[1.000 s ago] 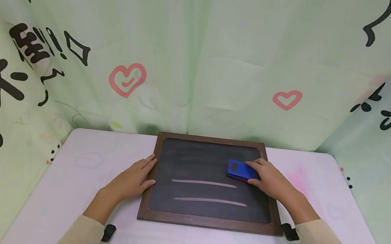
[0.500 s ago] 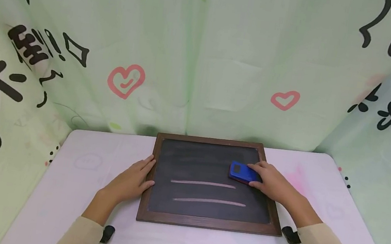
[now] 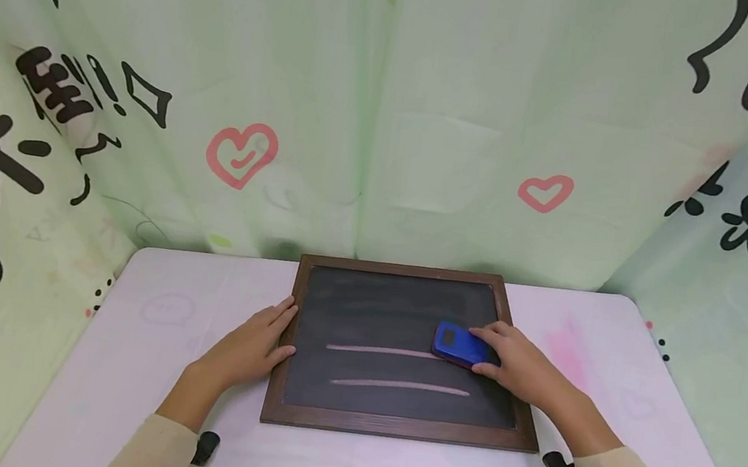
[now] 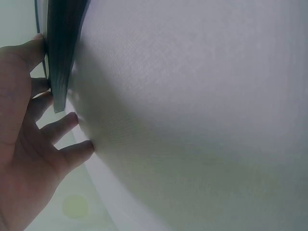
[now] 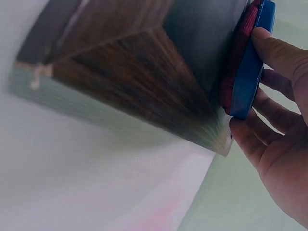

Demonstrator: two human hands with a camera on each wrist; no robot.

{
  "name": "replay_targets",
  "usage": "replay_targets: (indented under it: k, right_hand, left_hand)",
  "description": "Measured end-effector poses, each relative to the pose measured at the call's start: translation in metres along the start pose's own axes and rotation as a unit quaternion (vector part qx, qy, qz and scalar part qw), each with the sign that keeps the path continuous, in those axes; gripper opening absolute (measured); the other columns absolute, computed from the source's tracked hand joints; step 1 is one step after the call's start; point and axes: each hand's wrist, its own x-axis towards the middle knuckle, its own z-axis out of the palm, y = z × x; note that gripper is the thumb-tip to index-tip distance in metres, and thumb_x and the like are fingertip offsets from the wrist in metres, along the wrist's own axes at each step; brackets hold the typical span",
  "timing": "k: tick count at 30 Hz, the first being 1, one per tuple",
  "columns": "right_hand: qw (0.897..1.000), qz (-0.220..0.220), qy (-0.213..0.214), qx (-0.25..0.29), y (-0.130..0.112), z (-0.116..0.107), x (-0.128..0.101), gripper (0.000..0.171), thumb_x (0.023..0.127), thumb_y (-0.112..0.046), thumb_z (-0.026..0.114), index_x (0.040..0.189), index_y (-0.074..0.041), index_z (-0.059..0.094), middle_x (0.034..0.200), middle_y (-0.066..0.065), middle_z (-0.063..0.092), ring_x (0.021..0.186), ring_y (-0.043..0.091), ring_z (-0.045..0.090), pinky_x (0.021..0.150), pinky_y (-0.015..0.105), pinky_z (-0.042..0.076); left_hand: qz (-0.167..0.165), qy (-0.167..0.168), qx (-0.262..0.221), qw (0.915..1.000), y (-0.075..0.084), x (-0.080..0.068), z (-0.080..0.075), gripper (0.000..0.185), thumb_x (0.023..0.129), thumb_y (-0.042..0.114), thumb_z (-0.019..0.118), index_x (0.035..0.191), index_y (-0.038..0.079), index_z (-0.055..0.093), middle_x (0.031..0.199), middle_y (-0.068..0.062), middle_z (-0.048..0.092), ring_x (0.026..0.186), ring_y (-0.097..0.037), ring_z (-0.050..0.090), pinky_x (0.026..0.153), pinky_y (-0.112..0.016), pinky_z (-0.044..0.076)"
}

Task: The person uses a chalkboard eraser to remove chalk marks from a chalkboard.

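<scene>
A small blackboard [image 3: 391, 316] in a brown wooden frame [image 3: 390, 426] lies on the table, with two pale pink chalk lines [image 3: 399, 386] across it. My right hand [image 3: 520, 366] grips a blue board eraser [image 3: 462, 346] between thumb and fingers, over the right end of the upper line. In the right wrist view the eraser's dark red felt [image 5: 236, 67] faces the board. On the other side, my left hand [image 3: 250, 348] rests against the frame's left edge. Its fingers [image 4: 62, 127] are extended in the left wrist view, some reaching past the frame's corner to the tabletop.
The white table [image 3: 192, 304] runs out around the board on all sides. Behind and beside it hangs a pale green curtain [image 3: 448, 116] with black lettering and pink hearts. Faint grey smears [image 3: 373, 293] show on the board's upper part.
My right hand has slid the eraser a little toward me, from above the upper chalk line onto its right end. The left hand stays at the frame.
</scene>
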Motion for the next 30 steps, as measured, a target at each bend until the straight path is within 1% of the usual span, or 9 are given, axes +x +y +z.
replay_targets:
  k: [4, 9, 12, 15, 20, 30]
  right_hand:
    - [1.000, 0.002, -0.007, -0.008, -0.004, 0.002, -0.003, 0.060, 0.092, -0.028, 0.079, 0.141, 0.002, 0.061, 0.130, 0.023, 0.062, 0.122, 0.042, 0.061, 0.103, 0.058, 0.054]
    - [1.000, -0.021, -0.009, -0.014, -0.008, 0.004, -0.004, 0.059, 0.092, -0.027, 0.079, 0.140, 0.002, 0.061, 0.129, 0.022, 0.062, 0.120, 0.040, 0.062, 0.102, 0.057, 0.055]
    - [0.999, -0.028, -0.009, -0.014, -0.011, 0.006, -0.004, 0.059, 0.092, -0.027, 0.079, 0.141, 0.001, 0.061, 0.129, 0.021, 0.062, 0.120, 0.039, 0.061, 0.101, 0.056, 0.055]
    - [0.999, -0.033, -0.008, -0.015, -0.014, 0.007, -0.003, 0.059, 0.092, -0.028, 0.080, 0.140, 0.000, 0.062, 0.128, 0.020, 0.063, 0.119, 0.038, 0.061, 0.100, 0.055, 0.056]
    - [0.999, -0.046, -0.013, -0.019, -0.021, 0.009, 0.004, 0.058, 0.092, -0.029, 0.079, 0.141, -0.001, 0.062, 0.128, 0.019, 0.063, 0.117, 0.036, 0.063, 0.099, 0.053, 0.056]
    - [0.997, -0.061, -0.033, -0.020, -0.046, 0.018, 0.026, 0.060, 0.094, -0.031, 0.077, 0.144, -0.002, 0.060, 0.133, 0.017, 0.061, 0.121, 0.034, 0.060, 0.102, 0.050, 0.056]
  left_hand:
    - [0.001, 0.002, -0.001, 1.0000, 0.001, 0.000, -0.001, 0.072, 0.105, 0.031, 0.063, 0.160, -0.001, 0.032, 0.170, -0.017, 0.026, 0.151, -0.043, 0.035, 0.122, -0.056, 0.035]
    - [0.005, 0.007, 0.004, 1.0000, 0.000, 0.000, -0.001, 0.071, 0.104, 0.031, 0.063, 0.160, -0.002, 0.033, 0.170, -0.018, 0.026, 0.150, -0.043, 0.036, 0.121, -0.056, 0.036]
    - [0.001, 0.003, 0.005, 1.0000, -0.001, -0.001, 0.000, 0.072, 0.105, 0.032, 0.062, 0.161, -0.002, 0.031, 0.170, -0.017, 0.025, 0.151, -0.042, 0.035, 0.123, -0.055, 0.035]
    - [0.007, 0.008, 0.005, 0.9999, 0.000, -0.001, 0.000, 0.071, 0.104, 0.031, 0.063, 0.160, -0.003, 0.033, 0.170, -0.018, 0.026, 0.150, -0.043, 0.037, 0.122, -0.056, 0.036]
    - [0.009, 0.010, 0.004, 0.9999, -0.001, 0.000, 0.000, 0.071, 0.104, 0.030, 0.063, 0.159, -0.003, 0.033, 0.170, -0.018, 0.027, 0.150, -0.043, 0.037, 0.122, -0.056, 0.036]
    - [0.009, 0.002, 0.003, 1.0000, -0.004, 0.001, 0.002, 0.071, 0.105, 0.032, 0.062, 0.161, -0.001, 0.032, 0.170, -0.017, 0.025, 0.151, -0.042, 0.035, 0.122, -0.055, 0.036]
